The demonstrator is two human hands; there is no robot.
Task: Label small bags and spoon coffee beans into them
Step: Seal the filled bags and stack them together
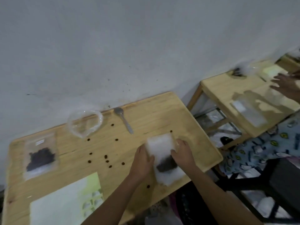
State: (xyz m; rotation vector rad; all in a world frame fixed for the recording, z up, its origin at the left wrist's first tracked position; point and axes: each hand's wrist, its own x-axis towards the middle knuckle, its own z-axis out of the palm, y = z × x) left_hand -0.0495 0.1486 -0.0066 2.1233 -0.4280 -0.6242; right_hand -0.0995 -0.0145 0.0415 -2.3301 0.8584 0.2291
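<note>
The small bag point(163, 153) sits between both hands over the right half of the wooden table point(162, 111). Its long axis runs from far-left to near-right, with the pale end toward the wall and a dark clump of coffee beans gathered in the near half. The left hand point(143, 161) clasps its left long edge and the right hand point(183, 153) its right long edge, fingers curled onto the plastic. The bag is blurred, so I cannot tell whether its mouth is open or sealed.

Two bags holding beans show on this table. The second, a filled bag point(40, 155), lies flat near the left edge with its long axis toward the wall and a small white label at its far end. One clear plastic bag point(85, 123) lies crumpled open by the wall. One spoon point(124, 121) lies beside it, bowl toward the wall and handle pointing near-right. About eleven loose beans point(105, 156) are scattered across the middle, one of them near the front edge. One white-and-green sheet point(65, 200) covers the near-left corner.

The held bag's near end reaches close to the table's front edge — bare wood lies to its right and beyond it. A second table point(227, 88) stands apart on the right, with another person's hand point(287, 86) above it.
</note>
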